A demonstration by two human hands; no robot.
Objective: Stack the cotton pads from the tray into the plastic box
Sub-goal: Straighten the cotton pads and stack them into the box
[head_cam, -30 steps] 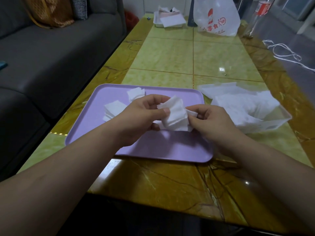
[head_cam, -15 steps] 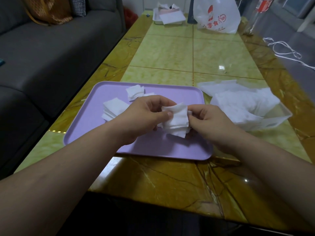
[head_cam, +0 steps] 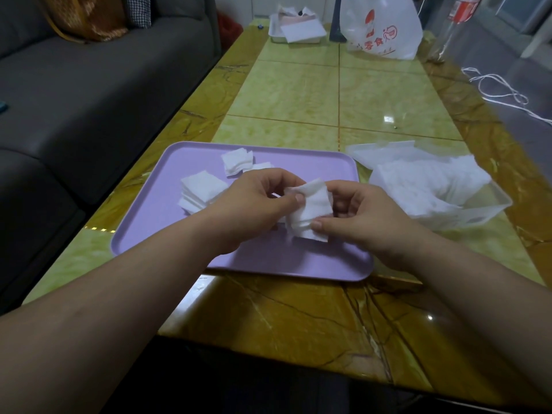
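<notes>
Your left hand (head_cam: pixel 254 204) and right hand (head_cam: pixel 361 216) meet above the near half of the purple tray (head_cam: pixel 143 234), and both are clamped on one small stack of cotton pads (head_cam: pixel 312 209). Your left thumb presses the stack's upper left corner, your right thumb pins its lower edge, and your right fingers curl round behind the top. The stack is held clear of the tray floor, with its edges slightly uneven.

Two more piles wait on the tray: a larger pile (head_cam: pixel 203 189) just left of your left hand and a smaller pile (head_cam: pixel 237 161) farther back. The plastic box (head_cam: pixel 490 207) stands on the surface (head_cam: pixel 298 94) just right of the tray, heaped with loose white pads (head_cam: pixel 424 180). A white plastic bag (head_cam: pixel 382 25) stands at the far end, and a grey sofa (head_cam: pixel 89 85) runs along your left.
</notes>
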